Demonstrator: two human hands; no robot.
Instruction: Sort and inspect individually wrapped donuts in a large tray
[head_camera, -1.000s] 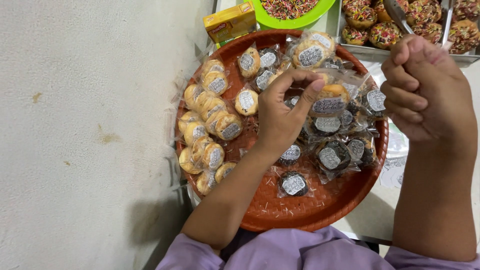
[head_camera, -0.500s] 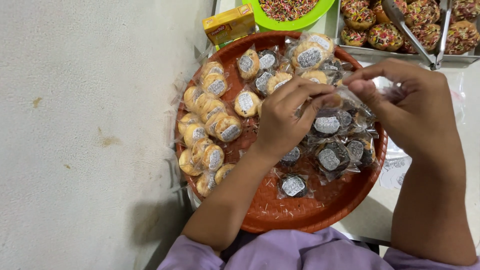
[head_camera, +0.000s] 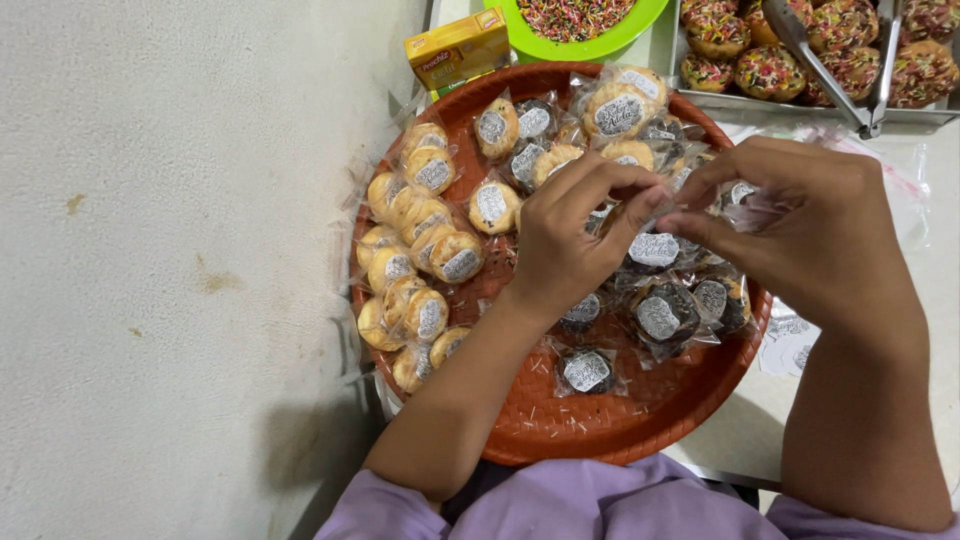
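A pale speckled surface (head_camera: 180, 250) carries a round orange woven tray (head_camera: 600, 420), heaped with wrapped pastries. Above the tray's middle, the left hand (head_camera: 575, 240) and right hand (head_camera: 810, 235) meet fingertip to fingertip, both sets of fingers narrowed and pinching one clear wrapper (head_camera: 745, 205), which lies between them and runs rightward under the right fingers. Beyond the fingers sit a green bowl of sprinkles (head_camera: 575, 20), a yellow box (head_camera: 458, 50), and a metal tray of sprinkled pastries (head_camera: 800, 55) with tongs (head_camera: 830, 60).
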